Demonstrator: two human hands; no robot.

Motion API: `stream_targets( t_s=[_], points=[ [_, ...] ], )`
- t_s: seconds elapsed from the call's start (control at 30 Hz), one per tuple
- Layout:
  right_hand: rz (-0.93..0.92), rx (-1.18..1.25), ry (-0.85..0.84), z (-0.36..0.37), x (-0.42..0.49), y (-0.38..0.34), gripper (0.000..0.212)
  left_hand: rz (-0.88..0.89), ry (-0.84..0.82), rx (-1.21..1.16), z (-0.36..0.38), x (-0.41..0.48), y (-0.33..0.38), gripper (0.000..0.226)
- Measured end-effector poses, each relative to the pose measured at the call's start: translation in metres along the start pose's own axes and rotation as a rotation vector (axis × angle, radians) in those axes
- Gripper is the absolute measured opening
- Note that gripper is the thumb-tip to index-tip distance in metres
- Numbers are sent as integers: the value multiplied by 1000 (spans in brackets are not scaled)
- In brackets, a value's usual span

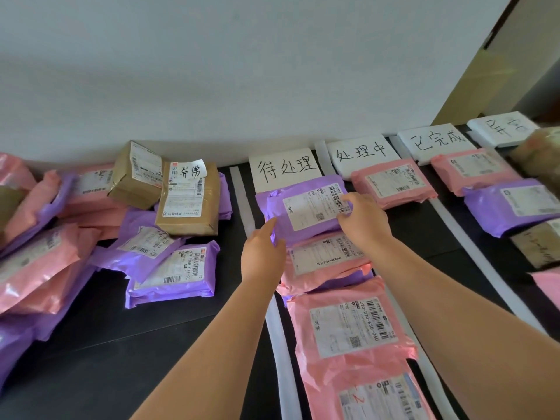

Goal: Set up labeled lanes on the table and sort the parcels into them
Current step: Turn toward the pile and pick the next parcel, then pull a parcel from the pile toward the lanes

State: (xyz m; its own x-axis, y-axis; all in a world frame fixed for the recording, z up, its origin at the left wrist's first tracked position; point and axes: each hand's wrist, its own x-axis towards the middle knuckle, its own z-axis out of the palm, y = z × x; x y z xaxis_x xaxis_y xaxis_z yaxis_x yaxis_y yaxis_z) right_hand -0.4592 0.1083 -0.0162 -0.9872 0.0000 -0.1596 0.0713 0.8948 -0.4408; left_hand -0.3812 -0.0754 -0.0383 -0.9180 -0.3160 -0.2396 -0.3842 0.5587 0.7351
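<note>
Purple parcel [303, 207]: glossy mailer, crinkled, white barcode label up. Lies near far edge of table [121, 344], just below card [285, 171], overlapping pink parcel [324, 262]. Left hand [263, 247] pinches near-left corner. Right hand [365, 221] grips right edge, fingers curled.

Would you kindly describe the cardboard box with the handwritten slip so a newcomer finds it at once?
Start at the parcel pile left of the white lane strips. At its back, by the wall, stand two brown boxes. Take the right-hand box, the only one bearing a handwritten white slip.
</note>
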Motion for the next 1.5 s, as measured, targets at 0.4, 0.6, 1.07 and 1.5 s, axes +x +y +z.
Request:
stream_targets(
  t_s=[0.4,0.6,1.07,1.5],
  points=[
    [-119,21,47,-30,-66,-25,46,82,53,53,-42,-64,20,51],
    [-301,-6,-2,-38,-120,-54,48,82,125,89,-77,-121,16,51],
    [-546,-13,-95,4,-234,-162,36,-102,263,38,-172,-194,-82,43],
    [-562,-11,-241,138,-282,-338,39,-280,360,-2,-328,-184,-239,38]
  ],
)
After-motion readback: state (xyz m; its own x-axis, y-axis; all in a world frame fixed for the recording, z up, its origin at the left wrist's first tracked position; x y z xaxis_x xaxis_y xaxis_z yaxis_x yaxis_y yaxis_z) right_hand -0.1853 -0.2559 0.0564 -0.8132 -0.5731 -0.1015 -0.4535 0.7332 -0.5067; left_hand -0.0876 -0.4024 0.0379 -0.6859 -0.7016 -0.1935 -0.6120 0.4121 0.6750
